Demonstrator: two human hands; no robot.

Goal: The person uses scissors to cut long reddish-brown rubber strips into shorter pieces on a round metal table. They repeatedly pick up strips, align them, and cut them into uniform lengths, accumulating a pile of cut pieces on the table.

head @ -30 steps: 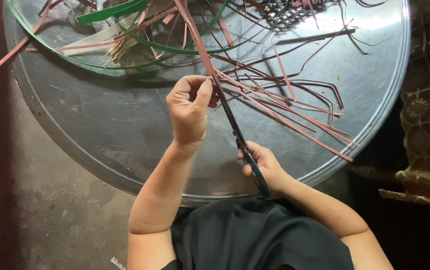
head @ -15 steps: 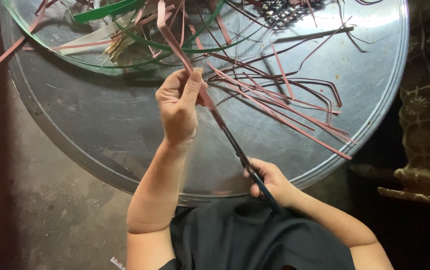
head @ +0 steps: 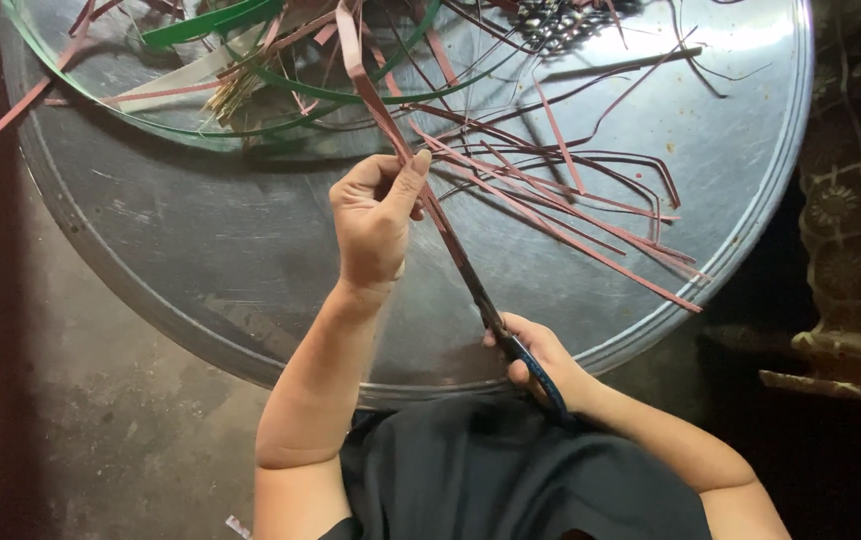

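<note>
My left hand (head: 375,215) pinches a long reddish-brown strip (head: 365,85) that runs up and away over a big round metal tray (head: 200,270). My right hand (head: 535,360), at the tray's near rim, grips dark scissors with blue handles (head: 490,315). The blades point up along the strip toward my left thumb, and the strip lies along them. Whether the blades are apart is hard to tell.
Many thin reddish cut strips (head: 570,215) lie spread over the tray's right half. A clear round container (head: 150,110) with green bands (head: 200,22) and more strips sits at the far left. Ornate dark furniture (head: 855,230) stands at the right; concrete floor (head: 80,420) shows at the left.
My left hand has slid along the strip and now sits slightly lower on the tray. The right hand with the scissors stays near the rim, shifted a little right.
</note>
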